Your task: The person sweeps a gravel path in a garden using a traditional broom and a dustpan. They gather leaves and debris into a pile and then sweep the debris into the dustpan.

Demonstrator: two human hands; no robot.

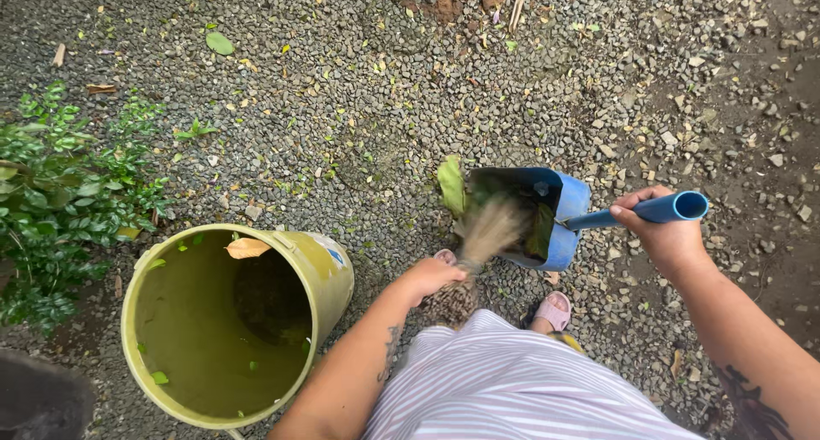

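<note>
At far left we see a green shrub (60, 192) just beside the yellow bucket (325, 278), whose rim tilts open. Open gravel (367, 107) lies beyond. Our left hand (431, 276) is closed around a blurred broom (487, 231) at the blue dustpan (564, 209); our right hand (662, 231) is wrapped around its handle (675, 208).

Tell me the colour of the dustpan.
The dustpan is blue, seen in the head view.
</note>
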